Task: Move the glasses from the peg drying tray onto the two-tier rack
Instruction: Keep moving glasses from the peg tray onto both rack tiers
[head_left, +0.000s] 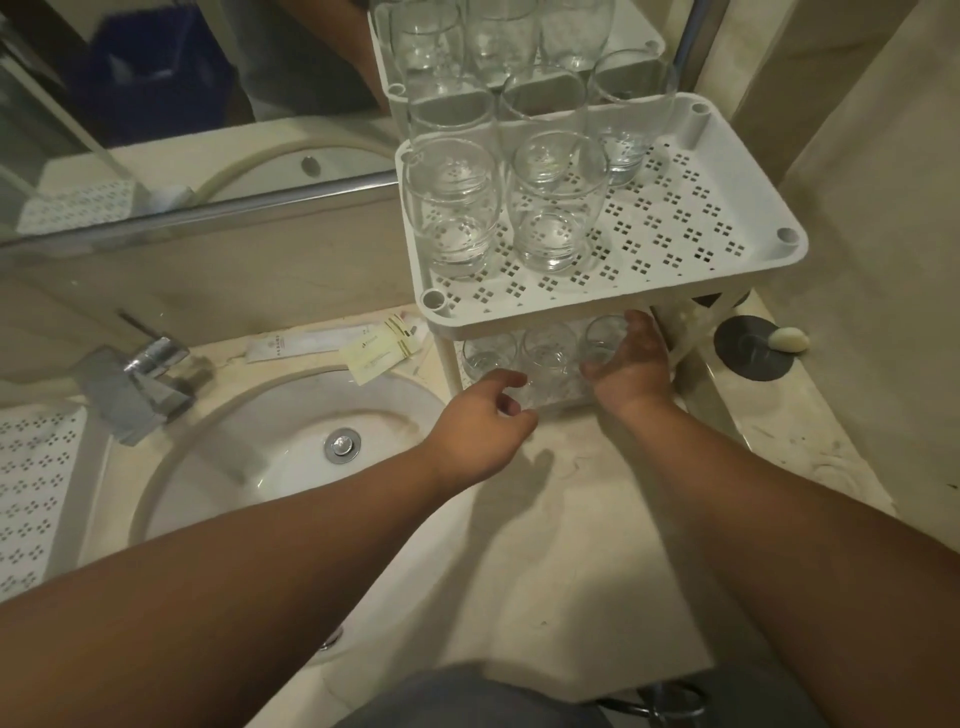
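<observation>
While a white perforated tray (36, 493) at the far left edge may be the peg drying tray, no glass shows on the part in view. Next to the right come the faucet (150, 376) and the round sink (291, 457), sunk in the table (571, 545).

Right of the sink, the left hand (480, 431) hovers at the front left of the two-tier rack (727, 260), its fingers (506, 382) loosely curled and apart, gripping nothing that I can make out. They point toward a front glass (548, 395) on the lower tier, which lies just ahead and slightly right of them.

That glass stands upright, long axis vertical, in front of a row of lower-tier glasses (545, 348) under the upper shelf. Whether the fingertips touch it is hard to tell through the clear glass.

Further right, the right hand (631, 364) reaches under the upper tier, fingers spread and relaxed beside the rightmost lower glass (602, 338); it seems to touch or just clear it, with no clear grip.

Up top, five tumblers (556, 208) crowd the left and back, leaving the right half bare.

My judgement: the left hand is nearer the front glass, so any nudging it deeper falls to that hand, moving away from the body.
</observation>
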